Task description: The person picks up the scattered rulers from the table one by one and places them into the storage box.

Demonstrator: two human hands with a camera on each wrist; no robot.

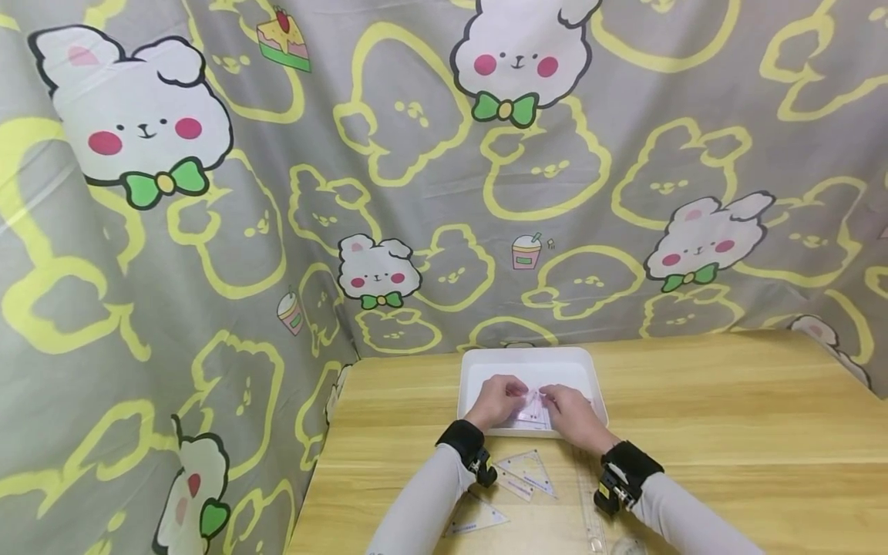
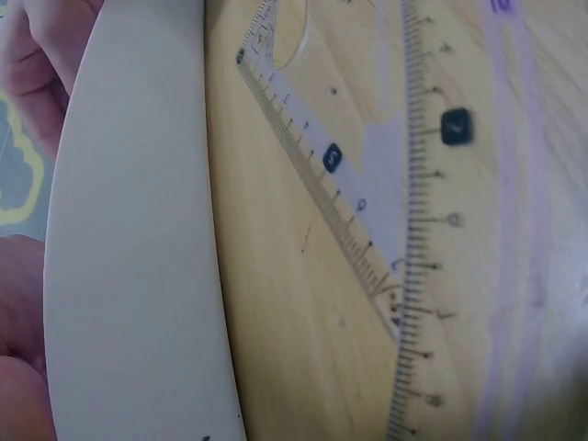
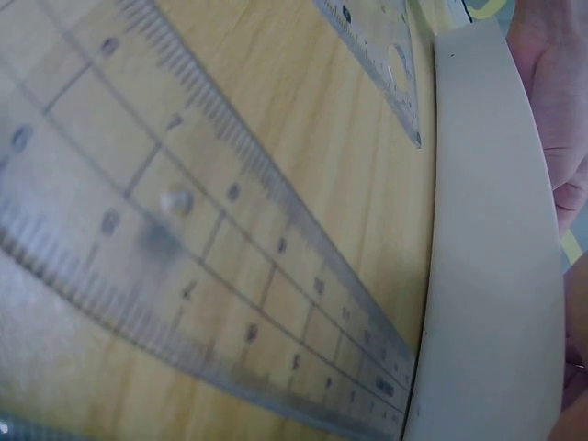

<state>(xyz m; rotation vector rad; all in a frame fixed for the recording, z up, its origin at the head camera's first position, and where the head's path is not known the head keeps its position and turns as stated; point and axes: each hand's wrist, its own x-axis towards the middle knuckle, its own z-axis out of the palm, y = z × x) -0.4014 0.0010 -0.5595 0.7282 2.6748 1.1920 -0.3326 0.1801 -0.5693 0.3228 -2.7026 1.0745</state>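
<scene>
Centrally, low in the head view: left hand [image 1: 494, 401] and right hand [image 1: 570, 410] meet over the white tray [image 1: 472, 366], fingers of both curled onto a small clear pinkish packet [image 1: 533, 408] lying in the tray's near half – looks like a two-handed pinch, though exactly what the fingertips do is too small to tell. Below the tray, on the wooden table [image 1: 728, 432]: a clear set square [image 1: 529, 469], a second clear triangle [image 1: 472, 518] lower left, and a long straight ruler [image 1: 593, 516] by the right wrist.

Left wrist view: tray rim [image 2: 138, 257] fills the left, set square [image 2: 322, 156] right of it; only finger edges show at far left.

Right wrist view: straight ruler [image 3: 184, 239] across the frame, tray rim [image 3: 487, 257] at right.

Judgement – pinch close together near the packet's edge, keep it low over the tray so whatever is inside drops in, not onto the table.
</scene>
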